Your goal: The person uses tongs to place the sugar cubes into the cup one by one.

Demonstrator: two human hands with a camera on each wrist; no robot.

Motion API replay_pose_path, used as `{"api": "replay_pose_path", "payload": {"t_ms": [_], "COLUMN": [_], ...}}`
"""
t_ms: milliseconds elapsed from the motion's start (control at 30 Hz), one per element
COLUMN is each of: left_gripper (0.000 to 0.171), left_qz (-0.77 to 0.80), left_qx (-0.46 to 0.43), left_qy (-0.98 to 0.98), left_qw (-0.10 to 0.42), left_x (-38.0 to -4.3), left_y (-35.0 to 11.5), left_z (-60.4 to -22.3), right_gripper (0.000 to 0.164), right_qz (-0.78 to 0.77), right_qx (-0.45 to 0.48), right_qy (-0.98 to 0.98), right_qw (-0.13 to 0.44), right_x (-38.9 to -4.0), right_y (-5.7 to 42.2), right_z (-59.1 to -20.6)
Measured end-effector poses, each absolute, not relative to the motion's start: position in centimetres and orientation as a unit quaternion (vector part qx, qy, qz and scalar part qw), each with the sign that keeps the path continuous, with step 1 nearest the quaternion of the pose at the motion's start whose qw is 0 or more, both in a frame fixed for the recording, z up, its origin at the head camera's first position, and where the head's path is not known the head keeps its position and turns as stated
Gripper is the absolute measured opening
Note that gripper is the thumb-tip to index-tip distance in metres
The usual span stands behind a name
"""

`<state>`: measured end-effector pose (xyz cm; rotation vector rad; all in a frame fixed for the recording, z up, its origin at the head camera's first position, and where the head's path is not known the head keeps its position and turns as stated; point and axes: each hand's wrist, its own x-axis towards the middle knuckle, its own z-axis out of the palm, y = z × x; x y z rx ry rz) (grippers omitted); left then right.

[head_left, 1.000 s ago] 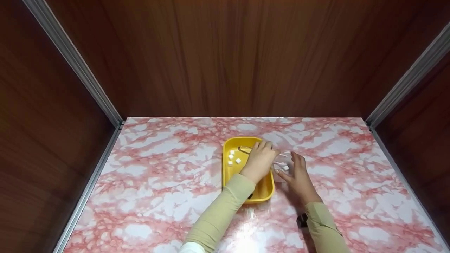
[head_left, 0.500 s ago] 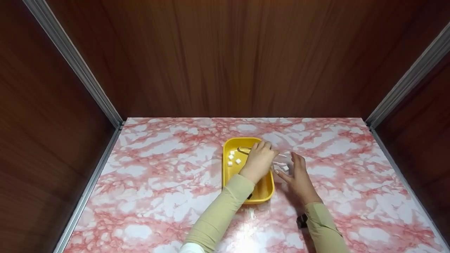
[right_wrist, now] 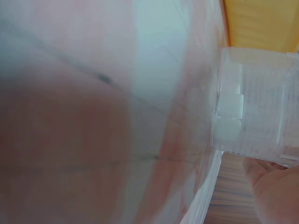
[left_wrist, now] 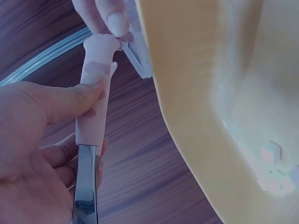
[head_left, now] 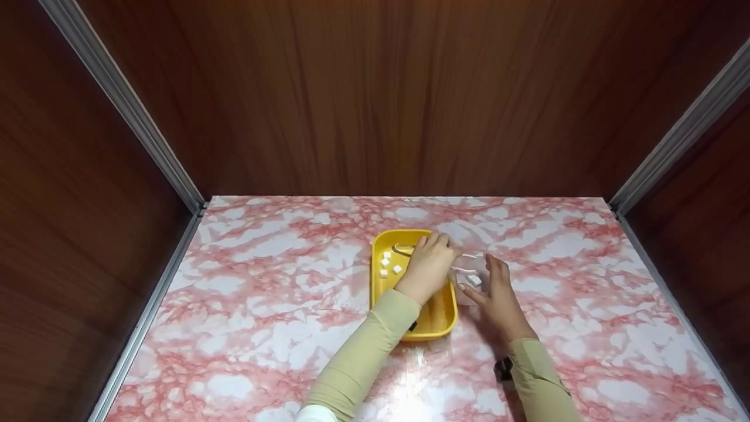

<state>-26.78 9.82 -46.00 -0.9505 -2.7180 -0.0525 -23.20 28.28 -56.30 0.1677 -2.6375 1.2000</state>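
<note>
My left hand (head_left: 430,266) reaches over the yellow tray (head_left: 436,319) and grips a pair of tongs (left_wrist: 91,128). Its thumb presses on their pink, scalloped-ended tip part; the bare metal bend loops above the tray. Small white cubes (head_left: 397,269) lie in the tray's far left part. Just right of the tray stands a clear plastic box (right_wrist: 261,102) with several white cubes (right_wrist: 230,107) at its bottom. My right hand (head_left: 501,299) holds this box, thumb on the near side and fingers on the far side. The tongs' tips point over the box.
The tabletop (head_left: 263,305) has a red and white marbled surface. Dark wood panels (head_left: 375,99) enclose it at the back and both sides, with metal strips (head_left: 140,126) at the corners. A small black device (head_left: 504,369) sits by the right wrist.
My left hand and the tongs have shifted slightly to the left and away, with the metal bend reaching farther over the tray. The right hand and the box have stayed in place.
</note>
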Motion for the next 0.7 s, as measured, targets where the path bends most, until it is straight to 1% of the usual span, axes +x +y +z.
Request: {"api": "replay_pose_path", "payload": {"t_ms": [233, 433, 633, 700], "left_gripper": [0.047, 0.046, 0.053, 0.052], "left_qz": [-0.023, -0.022, -0.029, -0.034], "left_qx": [-0.316, -0.312, -0.308, -0.304], "left_qy": [-0.942, -0.944, -0.945, -0.947], "left_qw": [0.113, 0.108, 0.102, 0.098], "left_x": [-26.9, -27.1, -27.5, -27.6], "left_y": [9.3, 8.8, 7.8, 7.4], "left_z": [-45.3, -45.1, -45.2, -45.2], "right_gripper": [0.092, 0.093, 0.092, 0.093], "right_qz": [0.419, 0.428, 0.433, 0.435], "right_qx": [0.052, 0.053, 0.050, 0.048], "right_qy": [-0.900, -0.896, -0.895, -0.894], "right_qw": [0.111, 0.104, 0.099, 0.093], "right_x": [-23.0, -23.0, -22.9, -22.9], "right_y": [28.4, 28.4, 28.2, 28.3], "right_z": [-56.3, -56.2, -56.1, -56.1]}}
